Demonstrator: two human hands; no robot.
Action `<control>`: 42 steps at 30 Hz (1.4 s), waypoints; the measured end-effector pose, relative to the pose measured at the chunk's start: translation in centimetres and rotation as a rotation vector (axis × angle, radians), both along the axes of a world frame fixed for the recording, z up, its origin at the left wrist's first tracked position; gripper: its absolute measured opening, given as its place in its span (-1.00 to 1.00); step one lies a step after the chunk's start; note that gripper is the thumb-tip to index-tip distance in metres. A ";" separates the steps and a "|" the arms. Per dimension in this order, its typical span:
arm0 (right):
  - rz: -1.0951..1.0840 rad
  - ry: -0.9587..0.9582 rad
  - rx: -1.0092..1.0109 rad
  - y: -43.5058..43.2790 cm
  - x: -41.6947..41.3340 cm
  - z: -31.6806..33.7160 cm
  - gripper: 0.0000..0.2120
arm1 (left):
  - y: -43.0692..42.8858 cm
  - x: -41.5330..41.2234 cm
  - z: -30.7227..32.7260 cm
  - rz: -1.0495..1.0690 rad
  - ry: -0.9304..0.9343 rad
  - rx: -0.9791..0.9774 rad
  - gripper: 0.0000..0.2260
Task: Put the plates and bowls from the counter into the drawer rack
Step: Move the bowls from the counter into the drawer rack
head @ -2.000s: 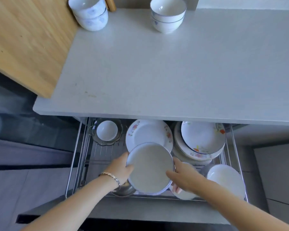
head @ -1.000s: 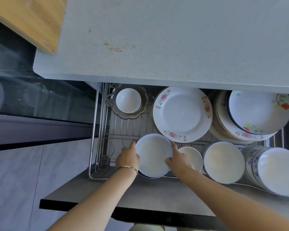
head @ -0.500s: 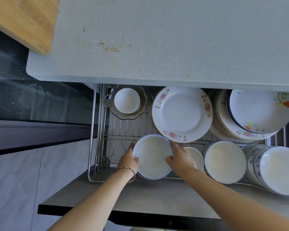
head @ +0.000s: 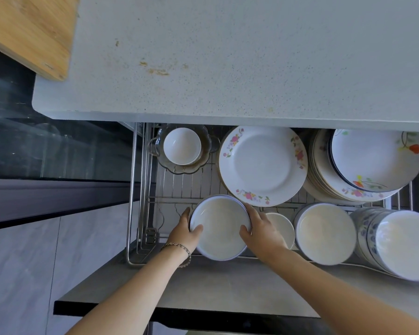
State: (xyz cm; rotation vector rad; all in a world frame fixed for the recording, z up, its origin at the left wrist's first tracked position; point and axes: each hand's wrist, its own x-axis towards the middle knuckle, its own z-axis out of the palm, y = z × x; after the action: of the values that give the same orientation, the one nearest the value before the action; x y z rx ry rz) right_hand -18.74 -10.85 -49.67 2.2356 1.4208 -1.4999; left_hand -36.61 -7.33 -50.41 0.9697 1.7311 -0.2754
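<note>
- The grey counter fills the far side. One wooden board lies on its far left corner.
- The drawer rack is pulled out under the counter's near edge.
- In the far row of the rack there is one plate stack on the right, with too many plates to count. Next to it, in the middle, is one flowered plate.
- On the near right leans one blue bowl stack. One plain bowl is just left of it.
- The white bowl is at the near left of the rack, with its open side up. It is round, so it has no long side. I cannot tell if it rests on the wires.
- Two seconds ago it was held up in front of the flowered plate. Half a second ago it was already down here.
- The left hand has its grip on the bowl's left rim, and the right hand grips the right rim.
- One glass dish at the far left holds one little bowl.
- One small bowl peeks out behind the right hand.
- One bracelet is on the left wrist.
</note>
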 end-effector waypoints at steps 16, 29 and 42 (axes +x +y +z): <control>0.251 0.011 -0.015 7.4 8.7 14.9 -0.65 | 8.9 7.7 16.9 0.054 -0.134 0.356 -0.83; -0.322 0.043 0.407 30.6 16.1 23.7 -0.63 | 28.9 15.2 24.1 -0.069 -0.221 0.639 -0.78; -1.233 0.640 0.411 47.8 17.5 19.4 -0.52 | 39.8 14.6 17.0 -0.111 -0.258 0.634 -0.74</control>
State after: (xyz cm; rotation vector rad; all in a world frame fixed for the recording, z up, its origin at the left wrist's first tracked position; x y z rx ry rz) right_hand -1.28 36.99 -30.23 3.3388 0.2069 -2.5801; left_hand -21.98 32.47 -33.45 1.4856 1.5471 0.3427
